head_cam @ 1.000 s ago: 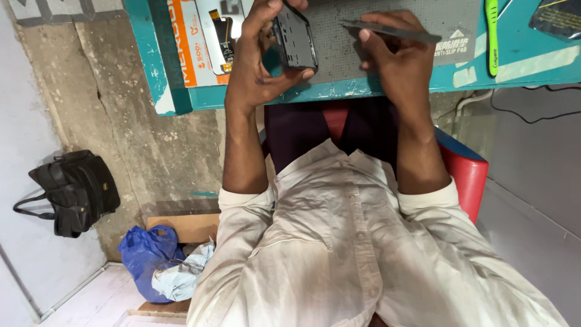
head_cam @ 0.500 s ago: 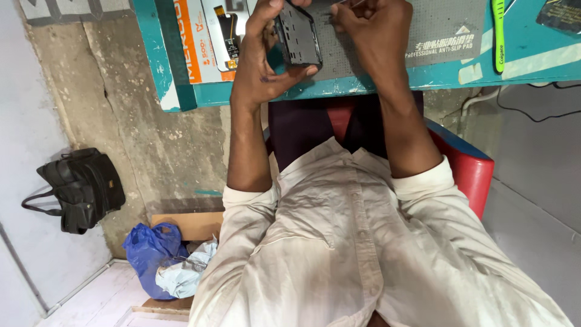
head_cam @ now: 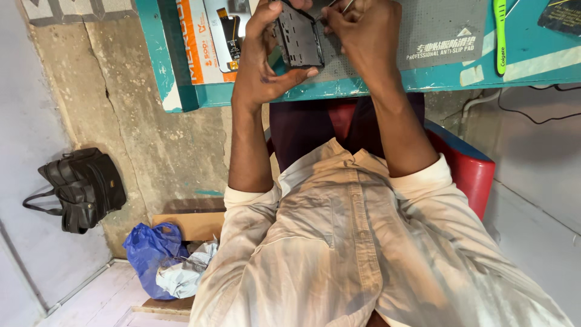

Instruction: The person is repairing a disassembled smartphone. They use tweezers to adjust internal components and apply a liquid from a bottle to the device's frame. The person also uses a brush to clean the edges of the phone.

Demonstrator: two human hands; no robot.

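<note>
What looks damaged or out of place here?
The phone in the left hand is opened up, with its insides bare. The right hand holds a thin metal tool at it. A green toothbrush lies on the teal bench, odd among repair gear.

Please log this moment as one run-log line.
left hand: holds opened phone | right hand: thin tool at phone | below: grey mat

Right hand [head_cam: 363, 36] fingertips and thin tool [head_cam: 339, 7] cut off by top edge; tool kind unclear; opened phone [head_cam: 298, 35] partly hidden behind left hand [head_cam: 263, 60].
</note>
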